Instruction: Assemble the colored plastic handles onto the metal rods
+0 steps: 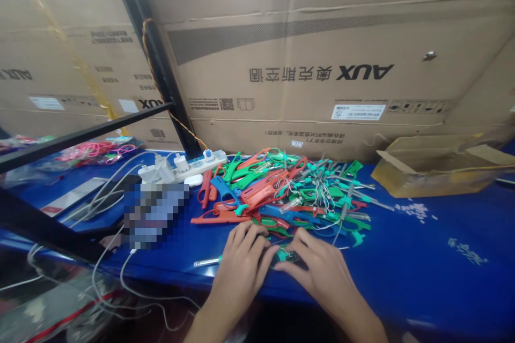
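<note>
Close to the table's front edge, both my hands are closed around one partly covered long-necked lighter (286,255). Its metal tube (207,262) sticks out to the left past my left hand (244,252). My right hand (316,258) grips the other end, thumb and fingers pressed on the green and dark body. Most of the body is hidden by my fingers. Just behind my hands lies a heap of lighter parts: orange-red handle shells (261,191), green shells (249,172), blue shells and teal pieces with thin white wires.
A white power strip (207,165) with plugged-in chargers stands left of the heap. In front of it lies a pixelated phone-like device (155,217) with cables. An open cardboard box (434,185) sits at the right, small white pieces (418,210) near it. A dark metal frame (156,64) rises at left.
</note>
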### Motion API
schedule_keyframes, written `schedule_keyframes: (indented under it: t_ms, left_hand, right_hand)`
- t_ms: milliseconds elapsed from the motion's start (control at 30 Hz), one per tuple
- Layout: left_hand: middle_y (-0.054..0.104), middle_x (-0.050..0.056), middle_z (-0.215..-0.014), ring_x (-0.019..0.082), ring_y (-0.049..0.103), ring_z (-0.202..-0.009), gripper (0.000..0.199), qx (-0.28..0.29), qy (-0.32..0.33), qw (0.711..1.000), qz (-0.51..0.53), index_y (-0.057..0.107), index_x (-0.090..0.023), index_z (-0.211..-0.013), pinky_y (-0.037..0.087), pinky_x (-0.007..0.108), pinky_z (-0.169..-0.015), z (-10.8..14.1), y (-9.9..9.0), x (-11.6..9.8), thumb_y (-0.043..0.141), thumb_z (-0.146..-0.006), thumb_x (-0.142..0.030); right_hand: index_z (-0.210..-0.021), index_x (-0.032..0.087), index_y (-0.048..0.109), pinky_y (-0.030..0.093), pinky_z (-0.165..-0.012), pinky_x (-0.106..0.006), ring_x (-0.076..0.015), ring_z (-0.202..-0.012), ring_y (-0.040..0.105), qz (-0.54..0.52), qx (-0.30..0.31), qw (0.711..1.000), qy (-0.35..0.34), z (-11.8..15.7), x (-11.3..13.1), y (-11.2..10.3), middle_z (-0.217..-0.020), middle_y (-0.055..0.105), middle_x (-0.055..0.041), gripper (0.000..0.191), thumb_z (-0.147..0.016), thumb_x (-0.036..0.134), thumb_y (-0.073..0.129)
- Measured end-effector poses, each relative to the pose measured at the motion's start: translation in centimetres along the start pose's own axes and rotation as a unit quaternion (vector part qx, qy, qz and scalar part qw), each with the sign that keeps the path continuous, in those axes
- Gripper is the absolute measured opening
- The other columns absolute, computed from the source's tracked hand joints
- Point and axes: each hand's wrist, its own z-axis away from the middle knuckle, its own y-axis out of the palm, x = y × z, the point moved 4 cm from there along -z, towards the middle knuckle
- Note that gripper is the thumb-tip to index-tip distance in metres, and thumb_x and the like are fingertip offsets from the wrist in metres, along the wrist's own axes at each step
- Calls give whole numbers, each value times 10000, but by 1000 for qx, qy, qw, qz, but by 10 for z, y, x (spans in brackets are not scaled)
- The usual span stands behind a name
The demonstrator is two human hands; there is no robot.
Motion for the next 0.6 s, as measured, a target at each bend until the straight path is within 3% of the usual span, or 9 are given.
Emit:
schedule_keyframes:
  t_ms: [267,433,600]
  left_hand:
    - [695,53,-1022,265,566,-1046,181,-34,6,999,11,676,-213,-945,470,457,-938,3,-5,1,534,-1045,-265]
    - [718,49,-1030,260,593,-1046,125,-50,-11,998,39,668,-230,-999,494,441,-927,1,-6,6,547,-1032,-236]
    - [723,50,-1064,278,585,-1080,100,-69,-40,995,55,647,-232,-1091,479,455,-932,2,-5,10,583,-1018,-257]
  right_hand:
    - [-917,237,689,440,-579,-259,-158,-675,683,-23,-28,999,23,-1,2,-7,-852,670,-15,507,-1010,654,416]
    - [-954,238,709,474,-634,-226,-127,-653,658,-102,-104,983,113,3,-8,-20,-826,662,5,307,-1007,511,579]
    - [-972,227,710,480,-656,-227,-140,-669,628,-113,-171,966,159,7,-17,-24,-786,627,-3,221,-1023,396,578]
